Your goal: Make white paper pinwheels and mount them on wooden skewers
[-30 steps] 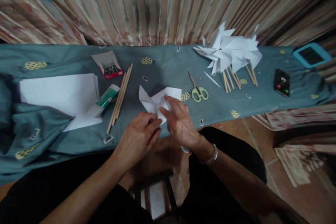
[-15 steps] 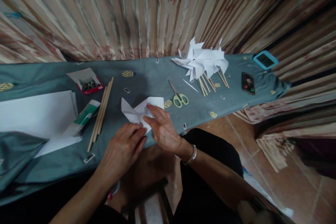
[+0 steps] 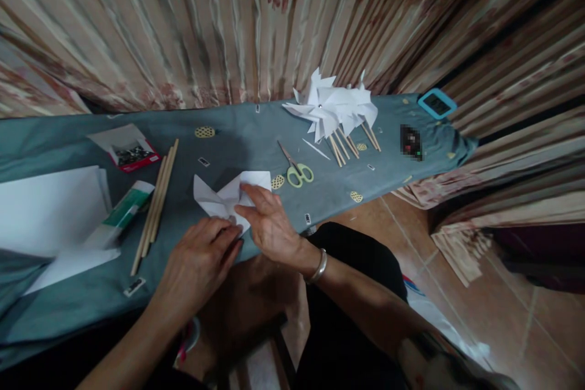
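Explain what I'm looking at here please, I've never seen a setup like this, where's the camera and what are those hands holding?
There's no machine: these are a person's own bare hands, seen from a camera worn on their head, looking forward and down. The left hand curls its fingers at the near edge of a folded paper; its grip is partly hidden. The right hand, above a bracelet, rests thumb and forefinger on the same paper.

On the cloth, to the left, lie sticks, a box of small metal pieces, a green-and-white packet and white sheets. To the right are scissors, paper pinwheels on sticks, and a blue-framed device. Curtains hang behind.
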